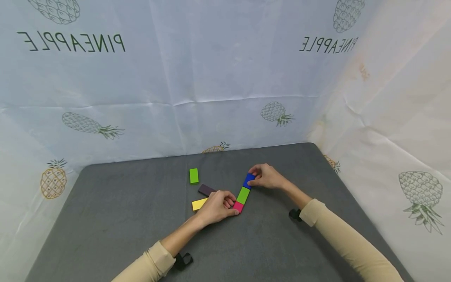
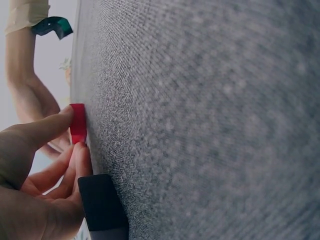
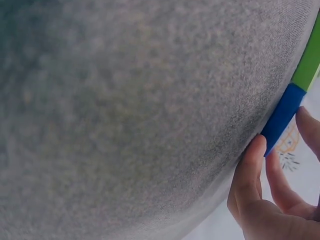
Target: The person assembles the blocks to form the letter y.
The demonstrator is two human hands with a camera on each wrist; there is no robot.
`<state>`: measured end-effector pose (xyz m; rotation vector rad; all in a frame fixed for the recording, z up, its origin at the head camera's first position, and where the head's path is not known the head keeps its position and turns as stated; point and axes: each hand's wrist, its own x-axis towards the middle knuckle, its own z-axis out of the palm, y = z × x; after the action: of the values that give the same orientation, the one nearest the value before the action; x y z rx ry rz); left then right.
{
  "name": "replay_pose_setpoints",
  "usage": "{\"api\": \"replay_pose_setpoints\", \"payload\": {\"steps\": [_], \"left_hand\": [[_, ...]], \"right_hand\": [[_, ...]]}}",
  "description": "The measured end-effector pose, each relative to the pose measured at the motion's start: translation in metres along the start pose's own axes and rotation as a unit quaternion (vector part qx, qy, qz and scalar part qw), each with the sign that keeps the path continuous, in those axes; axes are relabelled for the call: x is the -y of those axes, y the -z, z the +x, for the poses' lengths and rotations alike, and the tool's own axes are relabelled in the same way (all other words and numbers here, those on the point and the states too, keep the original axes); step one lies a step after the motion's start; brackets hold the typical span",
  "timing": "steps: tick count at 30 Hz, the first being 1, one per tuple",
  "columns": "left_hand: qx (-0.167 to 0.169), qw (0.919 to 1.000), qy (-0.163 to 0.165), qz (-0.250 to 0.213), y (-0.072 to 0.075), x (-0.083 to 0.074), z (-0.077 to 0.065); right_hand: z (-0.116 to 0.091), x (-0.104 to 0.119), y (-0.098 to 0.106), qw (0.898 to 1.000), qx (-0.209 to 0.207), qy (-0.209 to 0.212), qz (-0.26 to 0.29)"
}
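Two bare hands work over a dark grey table (image 1: 134, 223), at either end of a short straight row of three coloured blocks near the table's middle. The row slants from near left to far right: a pink block (image 1: 238, 207) at the near end, a green block (image 1: 243, 195) in the middle, a blue block (image 1: 248, 180) at the far end. Blue and green meet end to end, their long axes along the row; pink appears to touch green too.

The left hand (image 1: 217, 206) pinches the pink block, which lies just to its right, thumb on the near side and fingertips opposite. The right hand (image 1: 269, 177) pinches the blue block, which lies just to its left, between thumb and fingers. The middle green block lies between the two grips, with no fingers on it.

Three loose blocks lie left of the row, nearer the left hand. A second green block (image 1: 194, 176) is farthest away, its long axis pointing away from the person. A dark block (image 1: 206, 190) and a yellow block (image 1: 199, 204) lie nearer, each partly hidden by the left hand, which stands between them and the row; whether it touches them, I cannot tell. Behind the table hangs a pale pineapple-print sheet (image 1: 218, 78).
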<state>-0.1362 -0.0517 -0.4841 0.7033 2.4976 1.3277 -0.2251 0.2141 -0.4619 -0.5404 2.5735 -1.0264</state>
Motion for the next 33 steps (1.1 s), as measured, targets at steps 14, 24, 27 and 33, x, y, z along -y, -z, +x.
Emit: {"api": "replay_pose_setpoints", "payload": {"steps": [14,24,27,33], "left_hand": [[-0.003,1.0,0.0,0.009,-0.0008,-0.0025,-0.0007],[-0.001,1.0,0.003,0.007,-0.001,-0.002,-0.0018],[0.0,1.0,0.005,0.003,-0.0007,-0.0011,-0.0018],[-0.002,1.0,-0.002,0.001,-0.0006,-0.0009,-0.0018]], "right_hand": [[-0.0004,-0.0006,-0.0019,1.0,-0.001,0.011,0.0],[0.0,-0.0015,-0.002,1.0,0.001,0.005,-0.001],[-0.0004,-0.0002,-0.001,1.0,0.003,0.006,0.004],[-0.0003,0.0003,0.0001,1.0,0.011,0.011,0.01]]}}
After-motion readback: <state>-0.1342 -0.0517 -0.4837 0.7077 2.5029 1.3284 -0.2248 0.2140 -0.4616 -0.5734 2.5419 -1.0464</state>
